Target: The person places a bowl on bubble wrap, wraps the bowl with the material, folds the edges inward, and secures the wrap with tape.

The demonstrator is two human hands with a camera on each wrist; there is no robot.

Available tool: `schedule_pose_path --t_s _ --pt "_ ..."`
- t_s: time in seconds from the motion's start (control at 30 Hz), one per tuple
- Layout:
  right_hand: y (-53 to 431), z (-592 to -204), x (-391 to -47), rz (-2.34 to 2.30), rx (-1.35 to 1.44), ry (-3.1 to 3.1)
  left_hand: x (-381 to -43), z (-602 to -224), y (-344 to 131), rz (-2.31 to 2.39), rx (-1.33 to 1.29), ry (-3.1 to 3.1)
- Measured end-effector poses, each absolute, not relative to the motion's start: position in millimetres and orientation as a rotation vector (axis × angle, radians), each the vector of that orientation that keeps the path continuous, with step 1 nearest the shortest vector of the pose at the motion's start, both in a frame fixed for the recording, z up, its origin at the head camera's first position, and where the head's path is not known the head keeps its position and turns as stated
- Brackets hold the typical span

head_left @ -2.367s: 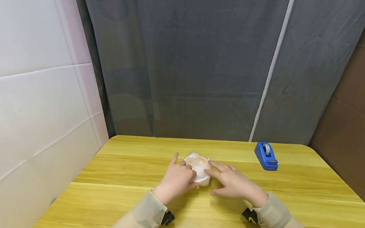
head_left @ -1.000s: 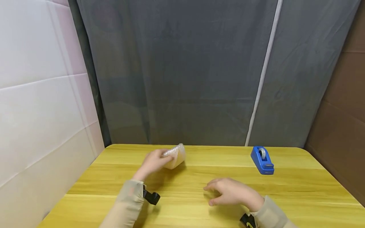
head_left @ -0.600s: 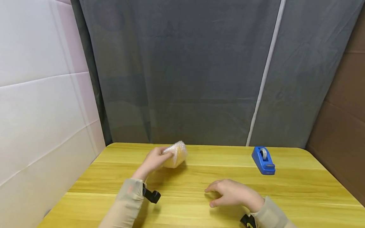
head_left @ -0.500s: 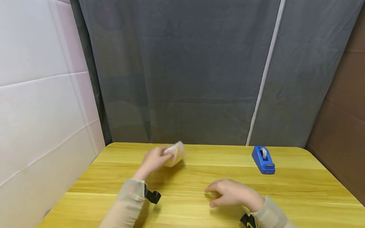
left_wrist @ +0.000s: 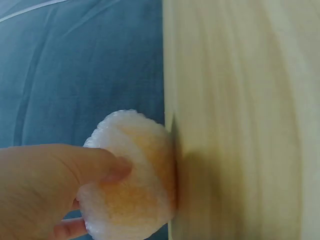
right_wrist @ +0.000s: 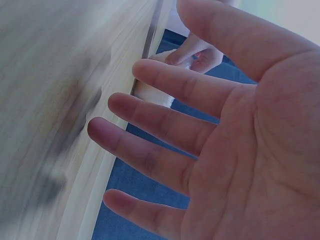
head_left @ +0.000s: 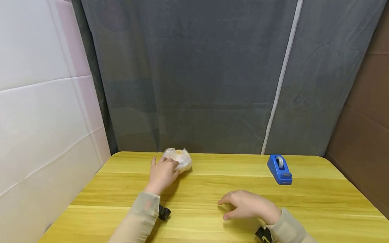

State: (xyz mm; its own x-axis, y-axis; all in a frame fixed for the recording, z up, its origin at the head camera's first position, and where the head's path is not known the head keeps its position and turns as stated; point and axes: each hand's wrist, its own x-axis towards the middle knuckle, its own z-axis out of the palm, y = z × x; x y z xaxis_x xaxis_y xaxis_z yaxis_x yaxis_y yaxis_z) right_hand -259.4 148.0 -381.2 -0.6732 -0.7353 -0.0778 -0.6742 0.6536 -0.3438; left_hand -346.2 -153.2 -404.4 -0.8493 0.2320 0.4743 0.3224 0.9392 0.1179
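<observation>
A roundish bundle in bubble wrap (head_left: 184, 162) sits on the table near its back edge, left of centre. Something yellow-orange shows through the wrap; its kind is hidden. My left hand (head_left: 162, 174) holds the bundle from its near left side. In the left wrist view the thumb lies along the wrapped bundle (left_wrist: 142, 175), with other fingers partly hidden on its far side. Lower right, my right hand (head_left: 247, 206) hovers low over or rests on the table, holding nothing. In the right wrist view the right hand (right_wrist: 235, 145) has its fingers spread and nearly straight.
A blue tape dispenser (head_left: 279, 169) with a roll of clear tape stands at the back right of the wooden table (head_left: 200, 216). Behind the table hangs a dark grey curtain (head_left: 197, 84). A white cloth wall (head_left: 45, 118) borders the left side.
The left hand has carried the bundle from mid-table to the back left. It was tilted in the grip and now sits more upright. The right hand has drawn back from it and stays still.
</observation>
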Motion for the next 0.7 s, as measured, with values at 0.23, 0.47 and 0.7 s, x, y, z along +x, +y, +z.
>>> schedule_pose_path --t_s 0.23,0.47,0.7 --pt "146.8 -381.2 -258.5 -0.421 -1.154 2.667 -350.5 -413.0 -154.1 -0.265 -0.371 -2.613" --pt "146.4 -382.4 -258.2 -0.418 -1.167 2.669 -350.9 -412.9 -153.8 -0.266 -0.389 -2.626" --pt "146.6 -383.1 -258.6 -0.437 -1.154 2.656 -348.2 -408.2 -152.5 -0.249 -0.531 -2.643"
